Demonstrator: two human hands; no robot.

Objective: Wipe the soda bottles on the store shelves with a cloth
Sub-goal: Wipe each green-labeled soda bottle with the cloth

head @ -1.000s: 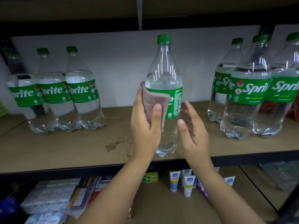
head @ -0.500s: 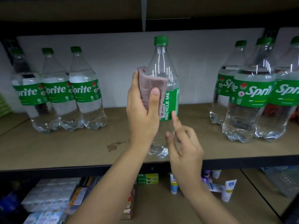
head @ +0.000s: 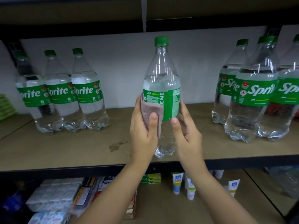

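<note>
Wiping, one bottle [head: 161, 88] in hand near the shelf [head: 64, 147] front: my left hand [head: 143, 126] pinches the cloth [head: 151, 109] to its label, right hand [head: 186, 130] steadies it; six bottles await judgement, cleanliness unclear.

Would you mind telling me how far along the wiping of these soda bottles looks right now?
In hand: the left hand presses the cloth against the centre bottle, which the right hand steadies. Three bottles at left and the group at right stand untouched; the pictures cannot show whether either group is already wiped.
</note>
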